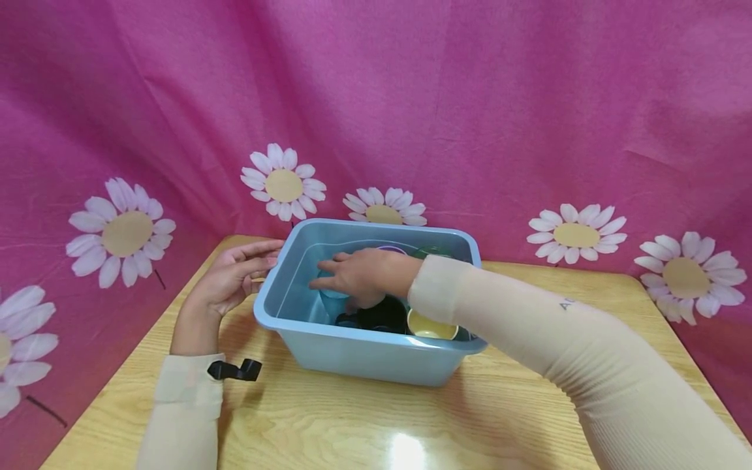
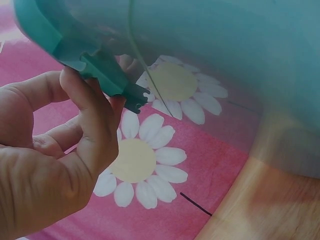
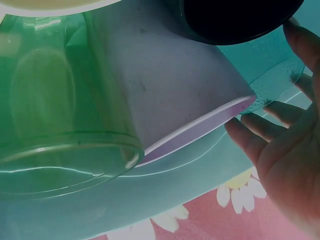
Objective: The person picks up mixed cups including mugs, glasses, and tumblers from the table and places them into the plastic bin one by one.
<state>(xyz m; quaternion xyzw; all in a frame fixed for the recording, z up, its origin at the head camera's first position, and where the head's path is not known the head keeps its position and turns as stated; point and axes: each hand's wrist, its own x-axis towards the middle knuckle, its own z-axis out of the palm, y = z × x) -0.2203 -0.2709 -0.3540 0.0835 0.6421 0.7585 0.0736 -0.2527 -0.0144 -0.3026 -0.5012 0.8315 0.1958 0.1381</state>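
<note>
A light blue plastic tub (image 1: 376, 359) stands on the table with several cups inside. At its left end, the left hand (image 1: 235, 274) holds the rim; the left wrist view shows fingers bent against the rim's lip (image 2: 100, 70). Inside the tub, the right hand (image 1: 361, 277) reaches down with spread fingers beside a clear blue cup (image 1: 333, 301). A black cup (image 1: 384, 316) lies under that hand, and a yellow cup (image 1: 431, 325) is to its right. In the right wrist view, the fingers are near a pale cup with a purple inside (image 3: 180, 85) and a clear green cup (image 3: 50, 100).
The tub rests on a light wooden table (image 1: 329, 418). A pink cloth (image 1: 470, 117) printed with white daisies hangs behind and along the sides. A black strap mount (image 1: 235, 370) sticks out from the left wrist.
</note>
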